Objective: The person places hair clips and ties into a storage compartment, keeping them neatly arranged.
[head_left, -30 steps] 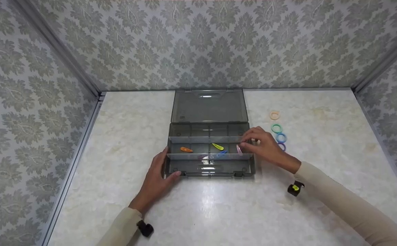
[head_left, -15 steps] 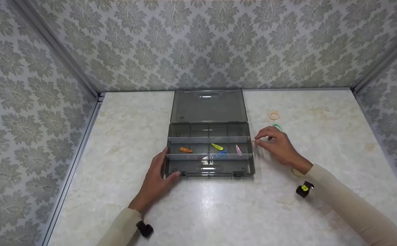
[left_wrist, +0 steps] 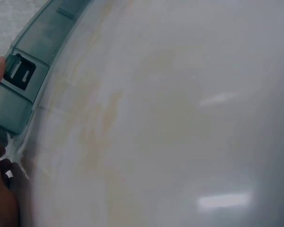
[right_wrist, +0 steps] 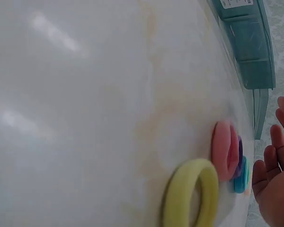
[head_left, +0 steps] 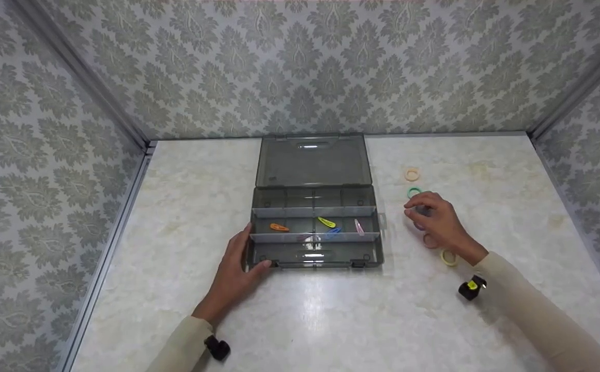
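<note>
A smoky grey compartment box (head_left: 315,253) lies on the table with its lid (head_left: 314,160) folded back. Its middle row holds an orange snap hair clip (head_left: 279,227), a yellow one (head_left: 326,222), a blue one (head_left: 334,232) and a pink one (head_left: 359,227). My left hand (head_left: 232,279) holds the front left corner, thumb at the latch and fingers along the side. Loosely bent and holding nothing, my right hand (head_left: 442,222) hovers over a column of hair ties, partly hiding those beneath it.
Right of the box lie a peach hair tie (head_left: 412,174), a green one (head_left: 414,192), a pink one (right_wrist: 223,150), a purple one (right_wrist: 239,156), a blue one (right_wrist: 241,175) and a yellow one (head_left: 448,257). Patterned walls (head_left: 300,67) bound the table.
My right hand has left the pink hair clip in the middle row and moved right, off the box and over the hair ties. My left hand stays at the box corner.
</note>
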Action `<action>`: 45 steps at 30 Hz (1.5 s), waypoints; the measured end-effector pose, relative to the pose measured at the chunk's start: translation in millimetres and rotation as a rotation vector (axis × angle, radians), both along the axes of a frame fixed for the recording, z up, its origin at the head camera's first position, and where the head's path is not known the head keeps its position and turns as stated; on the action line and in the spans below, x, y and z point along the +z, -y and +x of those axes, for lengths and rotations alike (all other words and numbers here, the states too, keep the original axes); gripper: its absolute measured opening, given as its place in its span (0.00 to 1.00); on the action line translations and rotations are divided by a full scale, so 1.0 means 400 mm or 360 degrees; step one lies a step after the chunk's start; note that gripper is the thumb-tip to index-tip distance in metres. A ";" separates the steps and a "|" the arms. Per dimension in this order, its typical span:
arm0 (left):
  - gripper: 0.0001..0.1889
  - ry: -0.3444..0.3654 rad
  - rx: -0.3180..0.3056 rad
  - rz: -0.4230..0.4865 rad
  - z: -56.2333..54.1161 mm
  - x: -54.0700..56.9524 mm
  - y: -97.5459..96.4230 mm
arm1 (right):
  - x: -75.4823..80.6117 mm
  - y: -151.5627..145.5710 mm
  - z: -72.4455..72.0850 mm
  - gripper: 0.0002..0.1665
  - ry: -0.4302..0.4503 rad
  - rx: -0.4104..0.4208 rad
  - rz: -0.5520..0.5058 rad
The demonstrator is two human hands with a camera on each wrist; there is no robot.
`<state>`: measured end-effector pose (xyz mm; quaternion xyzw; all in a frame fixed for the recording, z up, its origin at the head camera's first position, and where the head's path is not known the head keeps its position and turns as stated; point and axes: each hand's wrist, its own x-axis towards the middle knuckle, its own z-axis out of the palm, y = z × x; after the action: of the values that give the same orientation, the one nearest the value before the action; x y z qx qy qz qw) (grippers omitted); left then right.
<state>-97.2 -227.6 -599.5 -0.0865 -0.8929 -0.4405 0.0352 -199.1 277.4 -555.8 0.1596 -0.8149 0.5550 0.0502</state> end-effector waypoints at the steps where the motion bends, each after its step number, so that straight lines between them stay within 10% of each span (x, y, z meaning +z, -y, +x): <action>1: 0.54 0.0002 0.0000 0.0005 0.000 0.001 0.000 | 0.004 -0.001 0.002 0.07 0.0005 -0.0007 -0.0005; 22: 0.55 0.0029 0.0027 -0.0023 0.004 -0.001 -0.003 | -0.040 -0.065 -0.108 0.08 -0.0003 -0.0218 0.0379; 45: 0.53 0.0014 0.0016 -0.0015 0.002 0.000 0.001 | -0.048 -0.044 -0.131 0.04 -0.0009 -0.0276 0.0481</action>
<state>-96.5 -228.0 -599.6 -0.0803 -0.8955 -0.4365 0.0330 -251.4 295.2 -574.9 0.0960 -0.8996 0.4192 0.0756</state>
